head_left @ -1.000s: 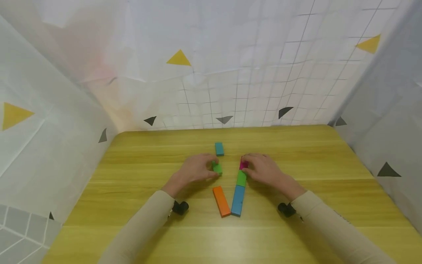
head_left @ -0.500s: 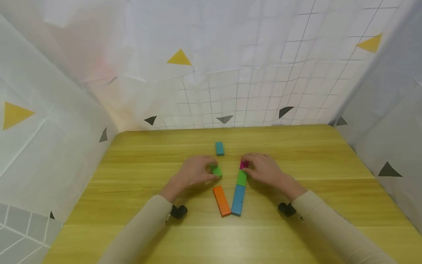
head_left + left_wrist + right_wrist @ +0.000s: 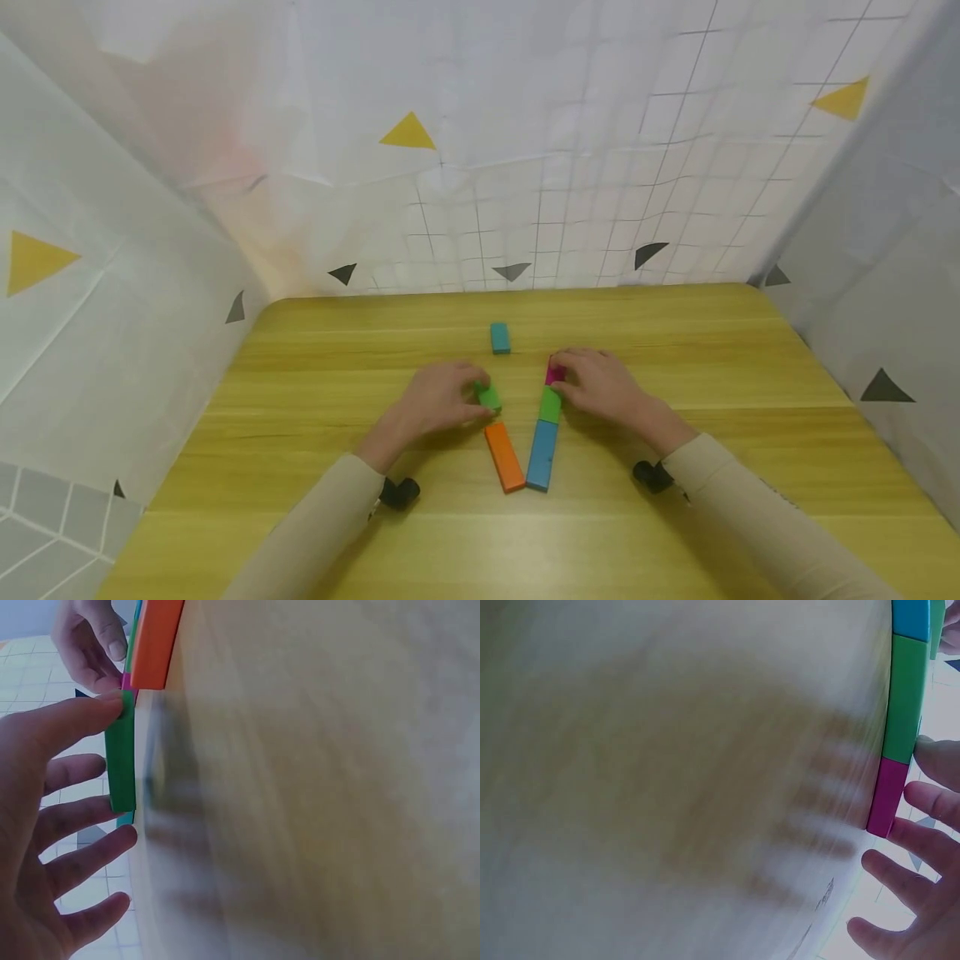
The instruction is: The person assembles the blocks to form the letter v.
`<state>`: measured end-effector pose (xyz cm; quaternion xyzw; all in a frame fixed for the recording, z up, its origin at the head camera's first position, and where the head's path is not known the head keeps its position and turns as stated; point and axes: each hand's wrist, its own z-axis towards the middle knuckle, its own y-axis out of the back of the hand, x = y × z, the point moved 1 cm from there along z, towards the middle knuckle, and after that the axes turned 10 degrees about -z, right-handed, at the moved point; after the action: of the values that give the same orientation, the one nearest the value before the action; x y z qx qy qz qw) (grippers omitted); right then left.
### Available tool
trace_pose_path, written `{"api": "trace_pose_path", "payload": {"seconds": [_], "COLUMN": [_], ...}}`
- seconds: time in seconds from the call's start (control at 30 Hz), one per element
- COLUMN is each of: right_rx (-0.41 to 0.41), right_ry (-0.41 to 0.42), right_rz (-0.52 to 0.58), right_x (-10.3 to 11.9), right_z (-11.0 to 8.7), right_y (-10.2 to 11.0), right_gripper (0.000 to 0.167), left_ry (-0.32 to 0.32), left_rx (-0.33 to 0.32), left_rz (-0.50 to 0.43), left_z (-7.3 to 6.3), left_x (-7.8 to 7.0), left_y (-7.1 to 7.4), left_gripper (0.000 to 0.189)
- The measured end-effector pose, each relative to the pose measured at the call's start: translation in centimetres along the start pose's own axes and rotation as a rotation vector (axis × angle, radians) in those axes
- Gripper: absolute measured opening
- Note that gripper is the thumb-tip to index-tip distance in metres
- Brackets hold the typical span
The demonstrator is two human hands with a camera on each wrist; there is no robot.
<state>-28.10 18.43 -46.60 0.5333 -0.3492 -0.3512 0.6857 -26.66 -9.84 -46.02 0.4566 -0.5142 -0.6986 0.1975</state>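
Note:
My left hand (image 3: 438,402) pinches a green block (image 3: 490,398) lengthwise, thumb at its near end and a finger at its far end. Just below that near end lies an orange block (image 3: 505,458), slanted on the table. My right hand (image 3: 603,387) holds a short magenta block (image 3: 889,793) between thumb and fingers. The magenta block tops a row, end to end with another green block (image 3: 551,406) and a longer blue block (image 3: 542,455). The orange and blue blocks come close together at their near ends, forming a narrow V.
Farther back on the wooden table (image 3: 675,333) lies a small teal block (image 3: 500,338), beyond both hands. White sheets with yellow and dark triangles hang at the back and both sides.
My left hand has drawn the green block toward me, closer to the orange block's far end. The right hand and the row under it have stayed in place.

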Motion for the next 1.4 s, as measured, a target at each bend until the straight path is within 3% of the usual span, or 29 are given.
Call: {"api": "trace_pose_path", "payload": {"seconds": [0.4,0.83,1.4], "right_rx": [-0.01,0.002,-0.009], "right_ry": [0.01,0.004,0.006], "right_rz": [0.001,0.009,0.025], "right_x": [0.0,0.1,0.1], "right_z": [0.1,-0.1,-0.1], "right_y": [-0.1,0.2,0.2], "right_gripper": [0.021,0.021,0.02], "left_ry": [0.002,0.026,-0.003], "left_rx": [-0.017,0.002,0.001], "left_rz": [0.0,0.006,-0.028], "left_z": [-1.0,-1.0,-1.3], "left_x": [-0.2,-0.3,-0.1], "left_y": [-0.1,-0.4,-0.5], "left_gripper": [0.041,0.042,0.032]}}
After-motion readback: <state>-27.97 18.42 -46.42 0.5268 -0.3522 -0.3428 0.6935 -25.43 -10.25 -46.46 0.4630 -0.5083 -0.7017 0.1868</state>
